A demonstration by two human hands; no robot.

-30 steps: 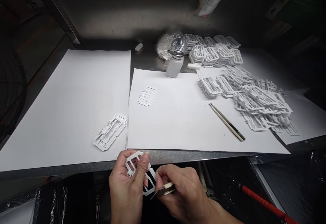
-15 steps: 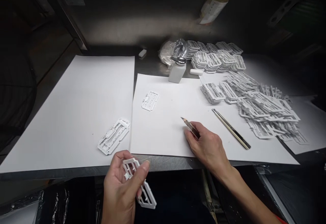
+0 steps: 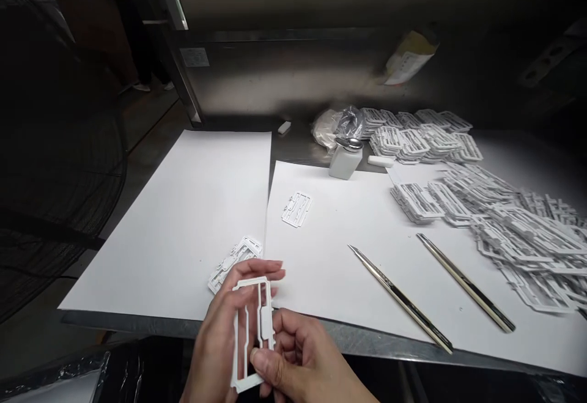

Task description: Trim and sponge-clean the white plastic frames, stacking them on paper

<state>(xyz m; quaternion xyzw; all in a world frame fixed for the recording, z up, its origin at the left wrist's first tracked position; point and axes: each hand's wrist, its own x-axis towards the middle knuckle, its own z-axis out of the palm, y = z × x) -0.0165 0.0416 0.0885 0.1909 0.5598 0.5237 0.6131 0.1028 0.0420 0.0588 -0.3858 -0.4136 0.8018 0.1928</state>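
Two hands hold one white plastic frame [image 3: 266,323] between them: the right hand [image 3: 307,354] pinches its lower right part, thumb in front, while the left hand [image 3: 213,336] wraps its left side, thumb across the rail, fingers stretched behind. Its long axis runs up and down the view, so it reaches upward and leftward from the right-hand pinch. Just beyond the left hand lie stacked frames [image 3: 228,263]; rightward, a craft knife [image 3: 398,296] rests on white paper [image 3: 321,262].
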